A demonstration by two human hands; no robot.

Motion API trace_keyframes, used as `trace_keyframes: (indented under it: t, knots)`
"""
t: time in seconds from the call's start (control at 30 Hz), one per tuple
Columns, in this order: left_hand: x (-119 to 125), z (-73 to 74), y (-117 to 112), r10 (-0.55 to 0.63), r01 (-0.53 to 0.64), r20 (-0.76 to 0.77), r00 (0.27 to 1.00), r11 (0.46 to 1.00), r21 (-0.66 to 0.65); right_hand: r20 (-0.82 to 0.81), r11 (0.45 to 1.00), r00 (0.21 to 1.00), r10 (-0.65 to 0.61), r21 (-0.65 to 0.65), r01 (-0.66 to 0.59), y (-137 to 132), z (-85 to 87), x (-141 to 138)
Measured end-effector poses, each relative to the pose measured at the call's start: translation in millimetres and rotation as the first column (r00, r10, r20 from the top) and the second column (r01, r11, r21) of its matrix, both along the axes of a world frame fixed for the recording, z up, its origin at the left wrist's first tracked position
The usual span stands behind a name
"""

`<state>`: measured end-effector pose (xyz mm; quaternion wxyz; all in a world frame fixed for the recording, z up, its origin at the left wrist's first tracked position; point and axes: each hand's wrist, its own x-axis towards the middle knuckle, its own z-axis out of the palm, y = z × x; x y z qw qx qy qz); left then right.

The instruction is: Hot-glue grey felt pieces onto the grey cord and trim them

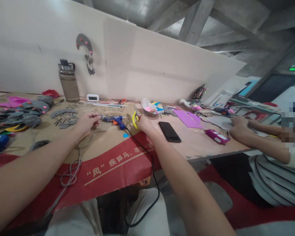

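My right hand (144,123) is closed around yellow-handled scissors (134,120); the blades are hard to make out. My left hand (88,124) is closed in a pinch over the cardboard, and what sits between its fingertips is too small to name. Between the two hands lies a blue glue gun (117,122) with an orange trigger, its black cable (153,170) hanging over the table edge. A thin grey cord (72,173) trails in loops below my left hand. Grey felt pieces (65,114) rest beyond my left wrist.
A water bottle (69,83) and small white clock (92,97) stand by the partition. Right of my hand are a phone (169,131), a bowl (152,109), purple sheets (188,118) and a magenta box (217,136). Grey felt (27,114) heaps at left. A co-worker's hands (241,127) work at right.
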<state>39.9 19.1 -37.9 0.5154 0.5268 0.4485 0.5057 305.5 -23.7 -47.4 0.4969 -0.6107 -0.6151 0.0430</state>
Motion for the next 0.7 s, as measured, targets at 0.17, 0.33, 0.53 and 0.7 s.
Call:
trace_keyframes:
  t: [0.17,0.33,0.53,0.7]
  knots:
    - [3.5,-1.1,-1.2,-0.022,0.020,-0.108,0.994,1.000,-0.024,0.035,0.984,0.995,0.090,0.150,-0.094,-3.2,46.9,-36.5]
    - [6.3,9.8,-0.5,-0.026,0.025,-0.100,0.995,1.000,-0.012,0.010,0.946,0.980,0.199,0.260,-0.194,-8.1,76.7,-80.0]
    - [-0.6,30.5,-4.1,0.042,-0.049,0.138,0.990,0.998,0.051,0.018,0.975,0.988,0.156,0.161,-0.156,-12.1,55.1,-83.8]
    - [0.3,21.5,-17.3,0.159,-0.162,0.049,0.986,0.985,0.063,0.297,0.981,0.936,0.187,-0.016,-0.191,-20.4,48.1,-83.2]
